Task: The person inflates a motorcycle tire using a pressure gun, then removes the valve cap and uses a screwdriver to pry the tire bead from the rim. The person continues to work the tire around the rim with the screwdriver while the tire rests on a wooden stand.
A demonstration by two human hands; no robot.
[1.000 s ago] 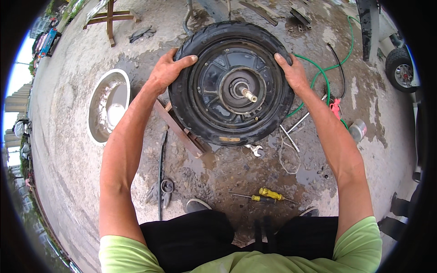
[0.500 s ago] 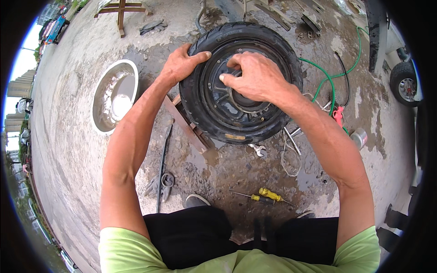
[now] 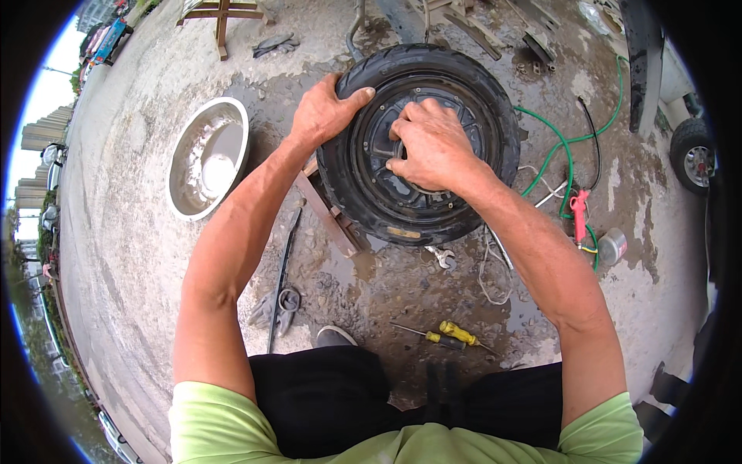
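Observation:
A motor wheel with a black tyre (image 3: 501,147) is held up off the wet ground, tilted toward me, next to a rusty metal bar (image 3: 328,216). My left hand (image 3: 326,116) grips the tyre's upper left edge, thumb on the sidewall and fingers hidden behind the tread. At the wheel's middle, my right hand (image 3: 433,147) curls over the dark hub plate (image 3: 379,143). Its thumb and fingers bend in around the central ring. What lies under the palm is hidden.
A metal basin (image 3: 179,185) stands left. Two yellow-handled screwdrivers (image 3: 458,333), a wrench (image 3: 443,257) and a long pry bar (image 3: 285,267) lie nearer me. A green hose (image 3: 570,166) and red air gun (image 3: 579,213) are right. Gloves (image 3: 276,45) lie beyond the basin.
My right hand has turned and lowered at the hub, its fingers now closer around the centre. My left hand stays on the tyre. The whole view has shifted slightly.

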